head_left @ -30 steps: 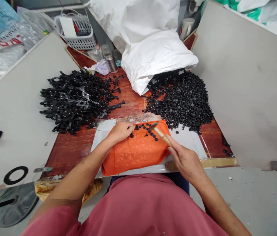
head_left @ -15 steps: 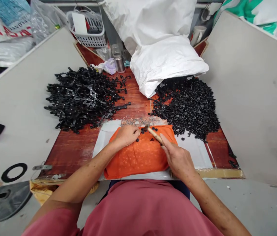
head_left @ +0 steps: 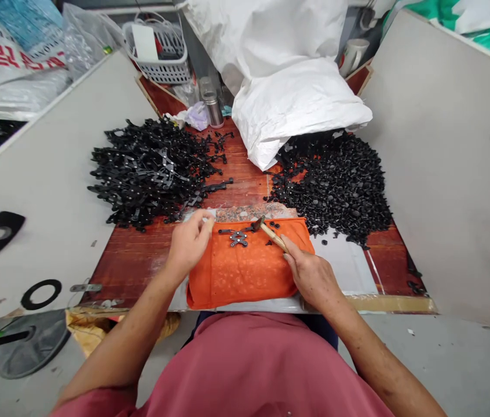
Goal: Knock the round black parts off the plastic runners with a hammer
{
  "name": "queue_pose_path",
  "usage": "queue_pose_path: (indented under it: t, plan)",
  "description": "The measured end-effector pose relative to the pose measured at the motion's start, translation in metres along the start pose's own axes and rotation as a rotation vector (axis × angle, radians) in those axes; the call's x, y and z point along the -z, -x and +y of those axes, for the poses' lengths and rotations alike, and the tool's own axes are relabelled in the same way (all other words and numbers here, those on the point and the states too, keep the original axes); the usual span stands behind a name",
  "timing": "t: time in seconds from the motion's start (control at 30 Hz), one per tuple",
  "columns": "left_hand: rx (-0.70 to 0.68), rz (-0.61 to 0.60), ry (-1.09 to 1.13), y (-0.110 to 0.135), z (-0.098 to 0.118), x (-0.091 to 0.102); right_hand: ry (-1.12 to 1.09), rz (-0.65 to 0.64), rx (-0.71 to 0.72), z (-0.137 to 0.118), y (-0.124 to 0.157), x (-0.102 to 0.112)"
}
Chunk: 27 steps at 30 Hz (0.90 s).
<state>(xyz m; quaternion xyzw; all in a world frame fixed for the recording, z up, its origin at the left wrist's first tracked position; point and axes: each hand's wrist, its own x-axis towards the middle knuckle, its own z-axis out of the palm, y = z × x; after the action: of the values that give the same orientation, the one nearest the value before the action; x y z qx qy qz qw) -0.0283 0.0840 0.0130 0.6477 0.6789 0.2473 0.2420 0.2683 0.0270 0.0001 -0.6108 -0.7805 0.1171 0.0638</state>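
Note:
My right hand [head_left: 312,272] is wrapped round the wooden handle of a small hammer [head_left: 274,236]. The hammer's dark head rests low over the far part of an orange cloth pad [head_left: 245,272]. Just left of the head lies a black jointed linkage piece [head_left: 238,238], flat on the cloth. My left hand [head_left: 190,240] hovers at the cloth's left edge, apart from the linkage, its fingers loosely curled and a small gap between thumb and forefinger; nothing shows in it. Several small black studs [head_left: 274,225] lie by the hammer head.
On the left is a heap of black linkage strips [head_left: 141,174]. A heap of small black studs [head_left: 340,185] spills from a white sack [head_left: 297,110] on the right. Grey panels [head_left: 445,145] flank the red-brown table [head_left: 132,266]. A steel flask [head_left: 214,110] and grey basket [head_left: 162,70] stand behind.
My left hand has drawn back to the left from beside the hammer head, leaving the black linkage in view on the cloth. My right hand keeps the hammer in nearly the same place.

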Motion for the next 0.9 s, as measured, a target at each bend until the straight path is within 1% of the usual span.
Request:
queue_pose_path:
  t: [0.03, 0.07, 0.1, 0.13, 0.17, 0.23, 0.3, 0.4, 0.47, 0.5, 0.57, 0.6, 0.63, 0.7, 0.77, 0.83, 0.9]
  plan:
    - [0.067, -0.063, 0.078, 0.012, -0.004, -0.002, -0.003, 0.005, 0.0, 0.001, 0.001, -0.001]
    - [0.1, -0.134, 0.14, 0.023, -0.007, -0.006, -0.004, 0.01, 0.001, 0.002, 0.001, -0.003]
    - [0.103, -0.167, 0.168, 0.032, -0.008, -0.013, -0.003, 0.016, 0.003, 0.002, 0.001, -0.004]
    - [0.091, -0.16, 0.174, 0.036, -0.008, -0.021, 0.0, 0.023, 0.006, 0.002, 0.001, -0.005]
    - [0.077, -0.125, 0.168, 0.037, -0.006, -0.029, 0.007, 0.031, 0.011, 0.002, 0.001, -0.007]
    - [0.047, -0.042, 0.17, 0.028, 0.001, -0.045, 0.025, 0.049, 0.023, 0.002, 0.001, -0.009]
    - [0.041, 0.004, 0.222, 0.013, 0.01, -0.057, 0.039, 0.057, 0.027, 0.0, 0.001, -0.01]
    - [0.052, 0.058, 0.331, -0.007, 0.023, -0.067, 0.031, 0.045, 0.029, -0.004, 0.004, -0.009]
    - [0.046, 0.077, 0.418, -0.014, 0.026, -0.066, -0.008, 0.044, 0.032, -0.005, 0.009, -0.006]
    - [0.04, 0.064, 0.461, -0.017, 0.026, -0.062, -0.043, 0.046, 0.039, -0.005, 0.012, -0.004]
    - [0.036, -0.013, 0.499, -0.022, 0.021, -0.048, -0.131, 0.068, 0.044, -0.003, 0.02, 0.001]
    - [0.031, -0.071, 0.467, -0.025, 0.018, -0.04, -0.17, 0.079, 0.04, 0.0, 0.024, 0.004]
    - [0.016, -0.131, 0.39, -0.028, 0.015, -0.031, -0.201, 0.089, 0.03, 0.004, 0.027, 0.006]
    - [-0.062, -0.217, 0.134, -0.033, 0.009, -0.015, -0.24, 0.105, -0.009, 0.012, 0.034, 0.009]
    - [-0.171, -0.225, -0.141, -0.037, 0.007, -0.006, -0.264, 0.102, -0.05, 0.019, 0.041, 0.009]
    - [-0.252, -0.213, -0.308, -0.038, 0.009, -0.003, -0.289, 0.103, -0.084, 0.024, 0.047, 0.008]
    - [-0.304, -0.248, -0.336, -0.038, 0.014, -0.007, -0.307, 0.114, -0.11, 0.026, 0.052, 0.005]
